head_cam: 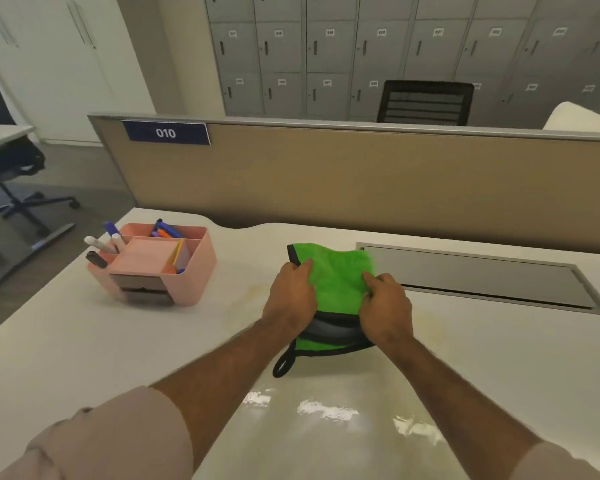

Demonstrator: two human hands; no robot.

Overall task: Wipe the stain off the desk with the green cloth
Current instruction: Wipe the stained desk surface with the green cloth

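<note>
1. Fingers of the left hand (293, 292) and right hand (387, 306) pinch folds of the green cloth (336, 285), gathering it.
2. The cloth lies bunched on the desk (118, 358), right of the pink organizer (160, 265).
3. A faint yellowish stain (253, 299) beside the cloth appears unwiped; wiping seems yet to begin.

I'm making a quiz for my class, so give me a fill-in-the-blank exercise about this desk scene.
1. Both hands grip a ____ cloth.
2. The blue sign on the partition reads ____.
3. The markers stand in a ____ organizer.
4. The organizer sits on the side of the person's ____ hand.

Missing words: green; 010; pink; left
</note>
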